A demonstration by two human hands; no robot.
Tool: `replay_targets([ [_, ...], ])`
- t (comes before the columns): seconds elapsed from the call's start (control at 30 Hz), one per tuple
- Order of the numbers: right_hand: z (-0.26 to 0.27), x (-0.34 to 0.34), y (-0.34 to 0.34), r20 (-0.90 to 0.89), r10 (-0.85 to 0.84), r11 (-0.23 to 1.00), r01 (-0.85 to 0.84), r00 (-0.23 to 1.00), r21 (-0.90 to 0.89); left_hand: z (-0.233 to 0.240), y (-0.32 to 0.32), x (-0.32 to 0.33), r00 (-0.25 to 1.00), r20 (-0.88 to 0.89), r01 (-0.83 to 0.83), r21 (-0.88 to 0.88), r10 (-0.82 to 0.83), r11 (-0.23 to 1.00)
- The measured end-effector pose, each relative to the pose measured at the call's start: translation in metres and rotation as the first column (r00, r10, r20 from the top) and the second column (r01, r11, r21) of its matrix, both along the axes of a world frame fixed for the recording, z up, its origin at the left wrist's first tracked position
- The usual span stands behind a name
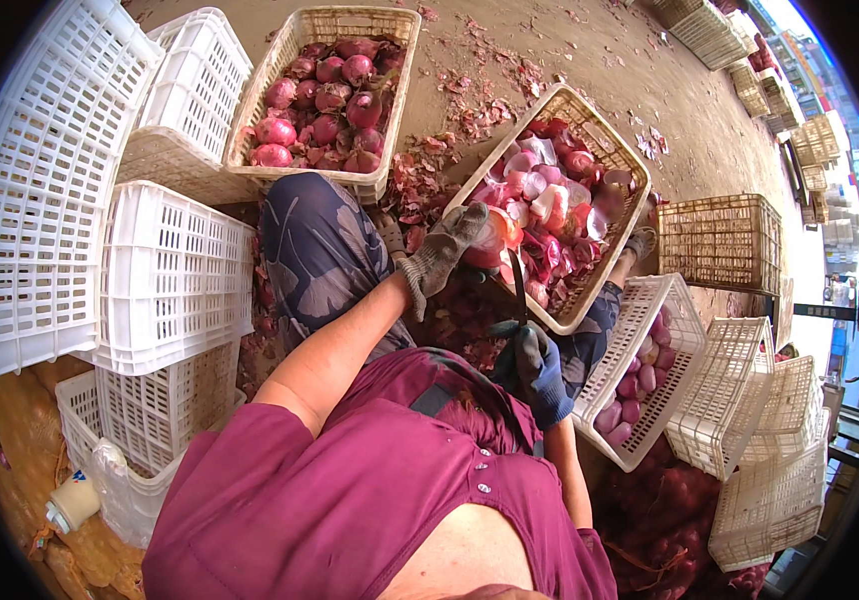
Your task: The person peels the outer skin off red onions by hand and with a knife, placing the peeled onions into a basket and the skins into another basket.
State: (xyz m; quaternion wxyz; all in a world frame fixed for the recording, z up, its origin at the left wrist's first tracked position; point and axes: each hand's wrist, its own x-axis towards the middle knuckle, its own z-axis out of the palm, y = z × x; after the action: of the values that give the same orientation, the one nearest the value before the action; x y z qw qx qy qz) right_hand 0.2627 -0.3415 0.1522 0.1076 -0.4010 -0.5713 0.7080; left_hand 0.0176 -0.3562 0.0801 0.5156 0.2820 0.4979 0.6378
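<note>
My left hand (441, 255), in a grey knit glove, holds a red onion (483, 238) at the near-left rim of a tilted plastic crate (603, 261). My right hand (538, 367) wears a blue and dark glove and grips a knife (519, 285). The dark blade points away from me and its tip is close to the onion. Onion pieces and peeled skins (549, 195), red and whitish, fill much of the crate before me. Part of the onion is hidden behind my left fingers.
Whole red onions (332, 97) fill a crate (249, 124) at the far left. Peeled onions (643, 367) lie in a white crate (688, 337) on my right. Stacked white crates (174, 277) flank my left side. Loose skins (482, 97) litter the floor. Another crate (722, 240) stands right.
</note>
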Motion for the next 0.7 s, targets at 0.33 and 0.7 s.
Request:
replay_targets([
  [0.33, 0.005, -0.007, 0.001, 0.089, 0.104, 0.971, -0.121, 0.991, 0.205, -0.030, 0.003, 0.000, 0.868, -0.495, -0.083, -0.068, 0.039, 0.994],
  [0.7, -0.044, -0.008, 0.014, 0.125, 0.068, 0.955, -0.101, 0.990, 0.279, -0.035, 0.000, 0.015, 0.779, -0.624, -0.031, -0.142, -0.065, 0.989],
])
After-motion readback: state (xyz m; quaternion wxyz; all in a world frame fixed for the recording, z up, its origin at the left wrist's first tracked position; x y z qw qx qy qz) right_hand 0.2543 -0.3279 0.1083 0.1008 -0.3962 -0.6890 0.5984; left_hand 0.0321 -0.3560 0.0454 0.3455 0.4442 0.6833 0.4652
